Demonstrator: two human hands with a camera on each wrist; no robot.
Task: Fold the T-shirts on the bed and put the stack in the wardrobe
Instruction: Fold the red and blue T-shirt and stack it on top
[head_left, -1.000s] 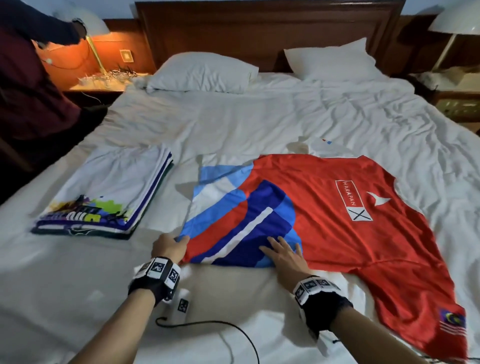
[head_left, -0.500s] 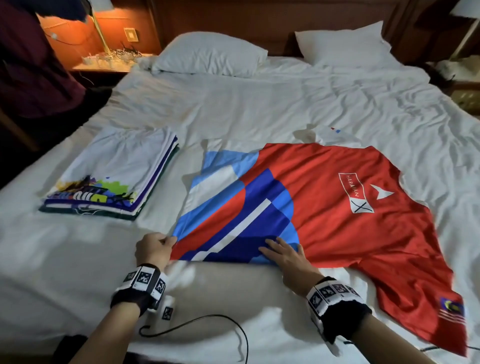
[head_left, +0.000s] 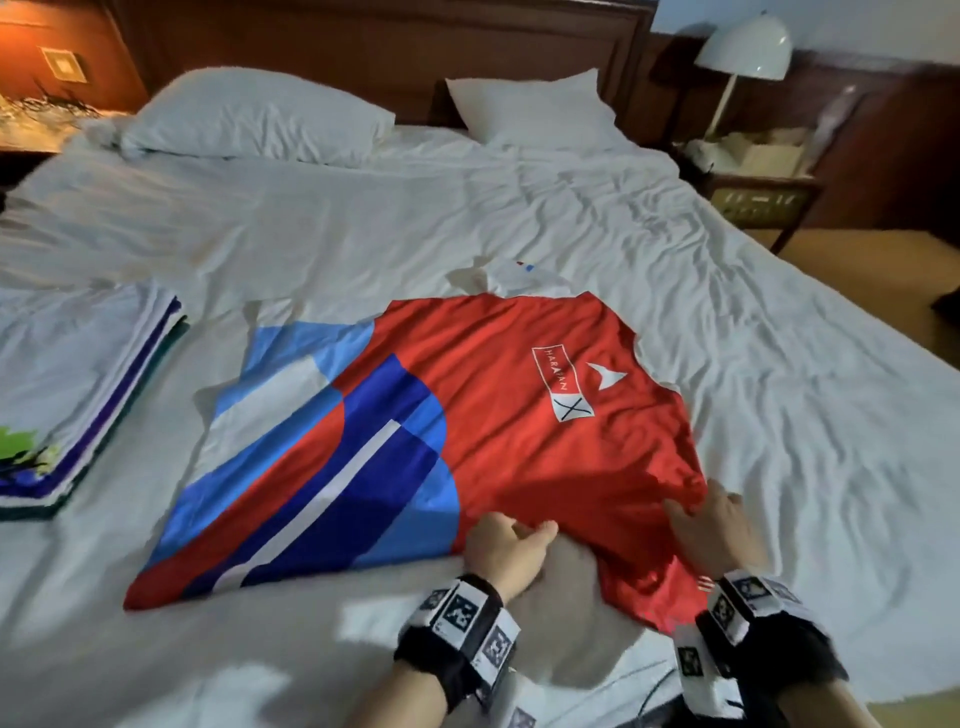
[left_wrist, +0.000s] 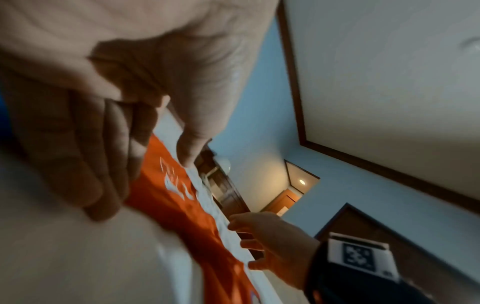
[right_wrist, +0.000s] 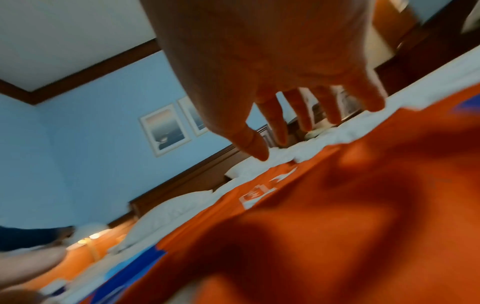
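A red T-shirt with blue and white bands lies spread flat on the white bed, hem to the left. My left hand is at its near edge, fingers loosely curled, and the thumb touches the cloth. No grip shows. My right hand lies over the near red sleeve, its fingers straight and spread above the cloth. A stack of folded T-shirts sits at the left edge of the head view.
Two white pillows lean against the dark wooden headboard. A white lamp stands on the nightstand at the right. The floor shows past the bed's right edge.
Both hands have slid right along the shirt's near edge, from the hem to the sleeve end. The left hand has let go of the hem corner. The view has swung right.
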